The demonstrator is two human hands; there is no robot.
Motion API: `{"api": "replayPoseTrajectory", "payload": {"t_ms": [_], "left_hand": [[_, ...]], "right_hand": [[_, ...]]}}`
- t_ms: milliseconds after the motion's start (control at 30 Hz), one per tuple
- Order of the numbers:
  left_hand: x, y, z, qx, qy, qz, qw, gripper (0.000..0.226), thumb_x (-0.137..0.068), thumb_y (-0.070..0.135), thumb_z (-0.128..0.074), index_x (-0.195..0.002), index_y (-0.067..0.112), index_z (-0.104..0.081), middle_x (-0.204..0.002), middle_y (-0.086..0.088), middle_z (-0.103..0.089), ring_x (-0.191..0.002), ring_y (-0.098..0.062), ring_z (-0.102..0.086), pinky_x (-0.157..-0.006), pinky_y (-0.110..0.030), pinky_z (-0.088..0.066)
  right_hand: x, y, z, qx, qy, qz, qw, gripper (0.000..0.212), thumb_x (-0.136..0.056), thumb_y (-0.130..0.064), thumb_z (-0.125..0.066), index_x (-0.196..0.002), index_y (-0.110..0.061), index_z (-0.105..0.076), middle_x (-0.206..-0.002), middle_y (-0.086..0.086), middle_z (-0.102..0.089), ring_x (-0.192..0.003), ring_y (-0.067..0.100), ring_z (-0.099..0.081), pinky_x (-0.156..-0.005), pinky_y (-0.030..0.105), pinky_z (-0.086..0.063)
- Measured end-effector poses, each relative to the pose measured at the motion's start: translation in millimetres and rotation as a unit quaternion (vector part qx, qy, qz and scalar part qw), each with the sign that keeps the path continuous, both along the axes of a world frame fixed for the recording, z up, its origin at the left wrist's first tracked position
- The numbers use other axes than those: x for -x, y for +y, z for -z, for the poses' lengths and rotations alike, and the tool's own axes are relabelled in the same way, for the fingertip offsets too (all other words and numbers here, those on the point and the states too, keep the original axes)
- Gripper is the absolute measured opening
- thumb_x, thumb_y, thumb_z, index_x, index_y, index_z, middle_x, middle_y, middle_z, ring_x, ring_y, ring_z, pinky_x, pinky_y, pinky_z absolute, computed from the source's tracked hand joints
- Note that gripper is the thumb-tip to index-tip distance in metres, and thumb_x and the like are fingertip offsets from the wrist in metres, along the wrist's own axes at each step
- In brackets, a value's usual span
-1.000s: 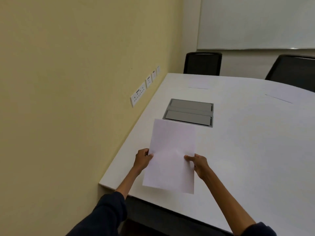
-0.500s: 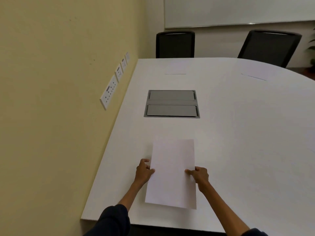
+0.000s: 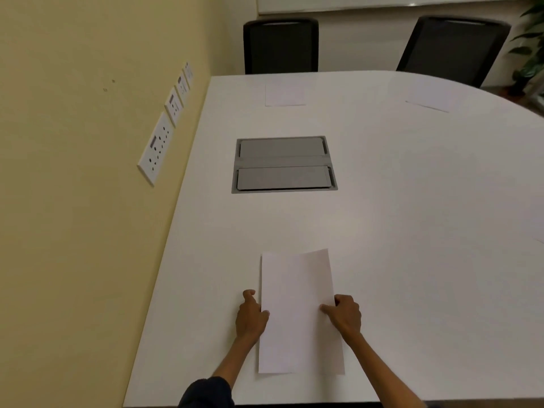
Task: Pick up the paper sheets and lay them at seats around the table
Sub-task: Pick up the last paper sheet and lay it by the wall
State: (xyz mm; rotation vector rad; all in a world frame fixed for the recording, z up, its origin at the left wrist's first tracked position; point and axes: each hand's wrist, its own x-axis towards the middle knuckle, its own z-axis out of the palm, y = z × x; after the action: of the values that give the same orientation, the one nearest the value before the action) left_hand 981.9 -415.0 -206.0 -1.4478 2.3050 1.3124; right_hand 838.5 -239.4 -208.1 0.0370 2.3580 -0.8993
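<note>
A white paper sheet [image 3: 298,313] lies lengthwise near the front edge of the white table [image 3: 412,219]. My left hand [image 3: 251,316] pinches its left edge and my right hand [image 3: 345,315] pinches its right edge. The sheet looks flat on the table or just above it. A second sheet [image 3: 284,94] lies at the far edge in front of the left black chair [image 3: 281,45]. A third sheet [image 3: 431,98] lies at the far right, in front of the right black chair [image 3: 452,48].
A grey cable hatch [image 3: 283,164] is set into the table's middle. The yellow wall on the left carries white socket plates [image 3: 156,148]. A whiteboard's lower edge runs along the back wall, and a green plant [image 3: 530,39] stands at the far right.
Both hands have lowered the sheet from tilted in the air down to the table near the front edge. The view has tipped downward and shifted left along the table.
</note>
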Motion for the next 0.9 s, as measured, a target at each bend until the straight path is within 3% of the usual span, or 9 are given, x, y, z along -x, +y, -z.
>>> {"api": "replayPoseTrajectory", "payload": {"t_ms": [167,300,367,500,600,733,900], "left_hand": [[-4.9,5.5,9.3,0.041,-0.011,0.016,0.999,0.056,-0.085,0.011,-0.064,-0.134,0.013,-0.036,-0.090,-0.002,-0.060,-0.081,-0.017,-0.059,-0.068,-0.026,-0.044],[-7.0,8.7,7.0,0.095,-0.028,0.043,0.994,0.057,-0.086,0.017,-0.067,-0.134,0.014,-0.036,-0.108,-0.005,-0.063,-0.090,-0.018,-0.062,-0.074,-0.027,-0.048],[-7.3,10.5,5.7,0.142,-0.059,0.067,0.986,0.059,-0.086,0.024,-0.068,-0.135,0.012,-0.037,-0.123,-0.006,-0.056,-0.103,-0.020,-0.062,-0.078,-0.028,-0.048],[-7.7,14.8,8.1,0.229,-0.104,0.142,0.957,0.066,-0.089,0.040,-0.056,-0.146,0.016,-0.030,-0.151,-0.008,-0.032,-0.133,-0.022,-0.041,-0.099,-0.034,-0.041],[-8.0,16.2,15.8,0.204,-0.088,0.237,0.946,0.080,-0.089,0.054,-0.053,-0.154,0.022,-0.019,-0.164,-0.004,-0.011,-0.151,-0.022,-0.012,-0.120,-0.044,-0.021],[-13.0,15.5,28.7,0.169,-0.103,0.300,0.933,0.092,-0.089,0.060,-0.051,-0.157,0.023,-0.002,-0.165,-0.002,0.010,-0.152,-0.019,0.010,-0.124,-0.046,0.001],[-11.6,15.9,30.6,0.157,-0.102,0.295,0.937,0.092,-0.091,0.056,-0.052,-0.156,0.021,0.003,-0.164,-0.005,0.013,-0.152,-0.021,0.012,-0.123,-0.047,0.003]], "right_hand": [[-6.7,1.9,5.5,-0.025,0.025,-0.023,0.999,0.019,-0.070,-0.024,-0.074,-0.081,-0.010,-0.068,-0.075,0.002,-0.070,-0.066,0.024,-0.062,-0.059,0.029,-0.046],[-8.8,2.7,6.7,-0.054,0.066,-0.059,0.995,0.046,-0.074,-0.034,-0.073,-0.112,-0.015,-0.056,-0.102,0.003,-0.069,-0.084,0.025,-0.064,-0.068,0.030,-0.046],[-9.2,3.1,7.5,-0.072,0.107,-0.097,0.987,0.063,-0.075,-0.039,-0.073,-0.127,-0.015,-0.046,-0.117,0.004,-0.062,-0.103,0.027,-0.062,-0.083,0.036,-0.047],[-11.8,7.5,9.9,-0.115,0.185,-0.191,0.957,0.087,-0.076,-0.047,-0.072,-0.146,-0.016,-0.032,-0.145,0.007,-0.037,-0.133,0.026,-0.040,-0.101,0.045,-0.036],[-15.4,11.0,15.6,-0.114,0.172,-0.264,0.942,0.094,-0.076,-0.053,-0.069,-0.151,-0.018,-0.025,-0.156,0.004,-0.024,-0.144,0.023,-0.025,-0.110,0.044,-0.029],[-20.5,11.7,22.1,-0.131,0.172,-0.306,0.927,0.092,-0.078,-0.059,-0.064,-0.151,-0.018,-0.025,-0.160,0.004,-0.021,-0.148,0.022,-0.017,-0.113,0.043,-0.024],[-19.7,10.3,21.8,-0.125,0.172,-0.303,0.929,0.092,-0.077,-0.058,-0.066,-0.150,-0.018,-0.028,-0.159,0.002,-0.023,-0.148,0.021,-0.017,-0.112,0.044,-0.025]]}}
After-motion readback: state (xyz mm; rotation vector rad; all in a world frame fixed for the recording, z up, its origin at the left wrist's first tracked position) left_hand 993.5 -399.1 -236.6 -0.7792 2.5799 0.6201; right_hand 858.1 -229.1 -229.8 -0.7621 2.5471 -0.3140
